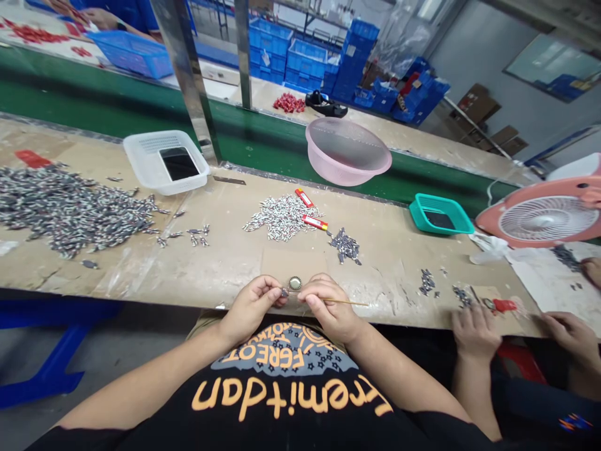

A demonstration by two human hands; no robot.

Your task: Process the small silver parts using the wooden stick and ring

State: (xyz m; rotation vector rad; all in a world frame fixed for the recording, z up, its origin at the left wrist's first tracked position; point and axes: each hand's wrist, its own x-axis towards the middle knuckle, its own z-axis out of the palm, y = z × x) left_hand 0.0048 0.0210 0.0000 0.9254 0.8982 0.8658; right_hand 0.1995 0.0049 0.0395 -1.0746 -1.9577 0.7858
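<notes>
My left hand (252,304) is at the table's near edge, its fingers pinched on a small dark metal part (284,292). My right hand (330,307) is closed around a thin wooden stick (350,303) that points right. Between the two hands a small round metal cap (295,283) lies on the table. Beyond my hands lie a heap of small silver parts (282,217), two red lighters (310,210) and a small pile of dark parts (346,245).
A large spread of grey parts (66,210) covers the left. A white basket (165,161), pink bowl (347,151), teal tray (440,213) and pink fan (547,213) stand further back. Another person's hands (476,332) work at the right with a red tool (504,305).
</notes>
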